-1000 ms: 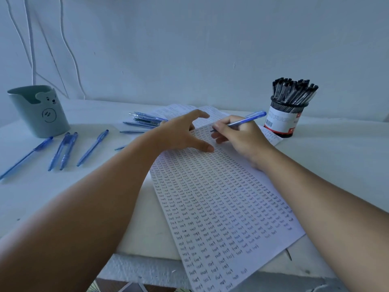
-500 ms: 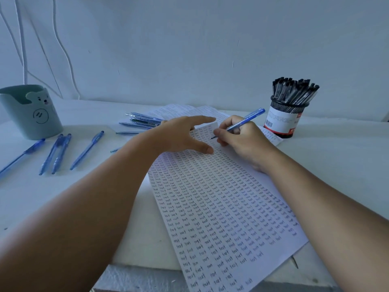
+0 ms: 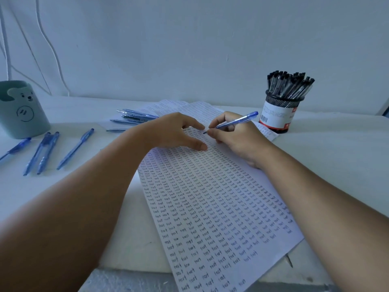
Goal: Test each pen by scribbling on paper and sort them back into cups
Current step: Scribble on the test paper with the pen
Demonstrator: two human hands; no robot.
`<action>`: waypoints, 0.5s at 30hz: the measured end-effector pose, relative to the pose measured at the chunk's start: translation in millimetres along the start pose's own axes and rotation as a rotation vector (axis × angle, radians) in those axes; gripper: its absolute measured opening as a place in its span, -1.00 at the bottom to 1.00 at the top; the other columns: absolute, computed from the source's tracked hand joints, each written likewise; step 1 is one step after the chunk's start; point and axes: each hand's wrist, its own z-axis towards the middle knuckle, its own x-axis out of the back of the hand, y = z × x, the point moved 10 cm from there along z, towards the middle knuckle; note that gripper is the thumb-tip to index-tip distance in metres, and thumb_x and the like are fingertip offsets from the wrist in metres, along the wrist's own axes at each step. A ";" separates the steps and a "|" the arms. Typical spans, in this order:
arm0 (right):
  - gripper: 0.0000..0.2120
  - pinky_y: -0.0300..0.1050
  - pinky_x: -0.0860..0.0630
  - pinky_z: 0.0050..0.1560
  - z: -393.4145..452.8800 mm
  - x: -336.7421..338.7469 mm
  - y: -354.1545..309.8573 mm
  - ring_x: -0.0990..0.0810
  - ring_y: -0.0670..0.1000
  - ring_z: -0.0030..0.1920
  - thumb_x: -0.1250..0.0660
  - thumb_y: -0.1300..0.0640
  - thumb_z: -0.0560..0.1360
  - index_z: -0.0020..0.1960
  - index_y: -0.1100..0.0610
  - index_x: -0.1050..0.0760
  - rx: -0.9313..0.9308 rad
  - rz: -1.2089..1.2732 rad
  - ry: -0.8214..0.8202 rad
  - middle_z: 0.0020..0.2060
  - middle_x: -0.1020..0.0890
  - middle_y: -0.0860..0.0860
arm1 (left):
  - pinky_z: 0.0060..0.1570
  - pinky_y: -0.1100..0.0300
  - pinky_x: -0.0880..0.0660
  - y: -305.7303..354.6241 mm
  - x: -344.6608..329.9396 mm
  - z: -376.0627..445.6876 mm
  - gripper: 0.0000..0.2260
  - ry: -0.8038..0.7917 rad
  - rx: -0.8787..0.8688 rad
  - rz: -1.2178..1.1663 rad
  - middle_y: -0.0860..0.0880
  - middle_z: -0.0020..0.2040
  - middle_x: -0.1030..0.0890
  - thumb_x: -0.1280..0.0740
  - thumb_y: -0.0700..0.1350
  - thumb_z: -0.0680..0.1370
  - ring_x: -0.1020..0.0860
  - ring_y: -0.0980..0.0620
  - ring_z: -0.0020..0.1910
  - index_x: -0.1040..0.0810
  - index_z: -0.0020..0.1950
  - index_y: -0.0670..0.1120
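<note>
A white table [image 3: 328, 157] carries a long sheet of paper [image 3: 210, 207], matte and crowded with rows of tiny handwritten words, running diagonally away from the person. The left hand [image 3: 172, 131] lies flat on its far end, fingers spread and relaxed, pinning it. Just beside, the right hand [image 3: 233, 138] pinches a translucent blue ballpoint pen [image 3: 233, 122], its long axis slanting up to the right, tip at the paper between both hands. A black mesh cup [image 3: 279, 114] of dark-capped pens stands nearer that right hand; the smooth teal bear-faced cup [image 3: 21, 110] sits far left, loose blue pens [image 3: 45, 152] beside it.
</note>
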 end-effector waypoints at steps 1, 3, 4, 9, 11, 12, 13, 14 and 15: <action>-0.91 0.04 -0.51 -0.02 -0.3 -0.3 -0.4 -0.57 0.01 -0.17 -0.54 0.09 0.51 -0.04 0.03 -0.64 -0.002 0.002 -0.003 -0.09 -0.67 0.26 | 0.26 0.16 -0.31 -0.3 -0.4 -0.2 -0.36 0.000 0.001 -0.003 0.12 0.32 -0.51 -0.55 0.28 0.37 -0.41 0.17 0.27 -0.52 0.43 0.24; -0.91 0.07 -0.54 0.00 -1.0 -1.1 -2.1 -0.58 -0.01 -0.18 -0.54 0.09 0.52 -0.03 0.05 -0.65 -0.005 0.000 -0.005 -0.12 -0.68 0.22 | 0.25 0.17 -0.28 -1.6 -1.1 -0.2 -0.36 0.000 0.003 -0.013 0.11 0.38 -0.50 -0.55 0.27 0.38 -0.41 0.17 0.29 -0.51 0.44 0.22; -0.90 0.10 -0.57 0.02 -1.6 -1.3 -2.6 -0.59 -0.01 -0.18 -0.53 0.08 0.52 -0.03 0.06 -0.64 -0.008 0.004 -0.002 -0.14 -0.70 0.18 | 0.25 0.17 -0.28 -1.9 -1.1 -0.4 -0.36 0.001 0.006 -0.015 0.11 0.40 -0.50 -0.55 0.27 0.38 -0.41 0.15 0.33 -0.52 0.43 0.22; -0.87 0.17 -0.61 0.05 -2.7 2.5 -1.4 -0.59 -0.04 -0.24 -0.44 0.04 0.57 -0.05 0.09 -0.58 -0.040 -0.014 0.048 -0.33 -0.64 -0.03 | 0.24 0.14 -0.35 -2.2 -1.1 1.2 -0.32 -0.018 0.034 -0.013 0.09 0.37 -0.51 -0.57 0.29 0.33 -0.46 0.10 0.25 -0.52 0.43 0.21; -0.90 0.12 -0.59 0.01 -2.6 4.6 -3.0 -0.60 -0.03 -0.27 -0.42 0.08 0.58 -0.01 0.08 -0.54 -0.029 -0.013 0.069 -0.35 -0.63 0.00 | 0.21 0.13 -0.41 0.4 -0.5 2.8 -0.32 -0.051 0.054 0.005 0.07 0.30 -0.51 -0.56 0.30 0.33 -0.50 0.06 0.23 -0.51 0.42 0.24; -0.90 0.09 -0.60 0.01 -2.6 5.0 -4.1 -0.61 -0.03 -0.26 -0.42 0.07 0.59 0.00 0.07 -0.53 -0.024 -0.011 0.074 -0.34 -0.65 0.02 | 0.22 0.11 -0.41 2.8 0.2 3.7 -0.33 -0.070 0.056 0.041 0.07 0.28 -0.51 -0.56 0.31 0.33 -0.50 0.05 0.22 -0.51 0.42 0.25; -0.87 0.08 -0.62 0.04 -2.3 5.3 -4.5 -0.63 -0.03 -0.24 -0.43 0.04 0.60 0.01 0.07 -0.53 -0.024 -0.005 0.076 -0.30 -0.68 0.04 | 0.23 0.08 -0.40 5.1 1.2 5.1 -0.33 -0.087 0.058 0.085 0.09 0.25 -0.51 -0.55 0.33 0.33 -0.49 0.05 0.22 -0.50 0.41 0.26; -0.85 0.09 -0.63 0.09 -2.2 5.6 -5.1 -0.65 -0.03 -0.21 -0.44 0.02 0.60 0.00 0.08 -0.55 -0.026 0.005 0.075 -0.24 -0.71 0.06 | 0.23 0.07 -0.38 7.1 2.0 6.4 -0.33 -0.101 0.064 0.122 0.10 0.23 -0.50 -0.54 0.34 0.34 -0.48 0.06 0.21 -0.50 0.41 0.26; -0.83 0.11 -0.63 0.13 -1.9 5.5 -5.5 -0.67 -0.03 -0.19 -0.45 0.00 0.59 0.00 0.09 -0.56 -0.031 0.020 0.068 -0.20 -0.73 0.06 | 0.22 0.07 -0.36 8.3 2.9 7.5 -0.34 -0.110 0.072 0.145 0.12 0.20 -0.49 -0.53 0.35 0.33 -0.47 0.07 0.19 -0.50 0.41 0.26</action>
